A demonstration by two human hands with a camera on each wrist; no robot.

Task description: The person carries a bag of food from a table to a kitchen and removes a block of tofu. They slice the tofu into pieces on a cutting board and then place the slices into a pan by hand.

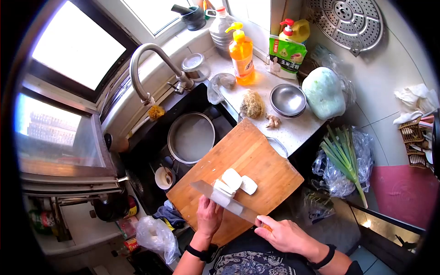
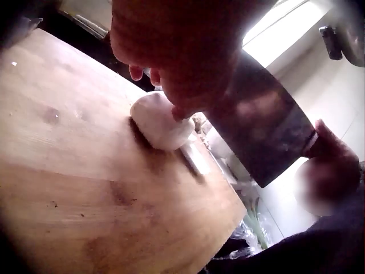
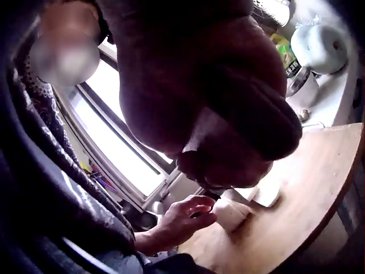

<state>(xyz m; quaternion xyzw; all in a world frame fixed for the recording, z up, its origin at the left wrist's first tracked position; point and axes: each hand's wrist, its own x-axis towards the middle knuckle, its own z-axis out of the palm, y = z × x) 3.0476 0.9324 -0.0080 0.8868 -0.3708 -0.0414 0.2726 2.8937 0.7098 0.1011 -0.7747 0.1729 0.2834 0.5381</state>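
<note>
Hold the knife [image 1: 239, 209], gripped in the fingers of the right hand [image 1: 289, 235], upright over the white block [image 1: 224, 188] near the cutting board's [image 1: 247, 146] centre; tuck the fingertips of the left hand [image 1: 209, 216], bent at the block's seven o'clock end (whether pinching cannot be told), clear of the edge. The blade is broad, flat metal; the rounded white piece [image 1: 249, 185] at three o'clock looks smooth, the board grained wood.

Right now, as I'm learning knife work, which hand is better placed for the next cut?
Likely the right hand: it grips the knife, while the left hand is beside the white pieces.
</note>
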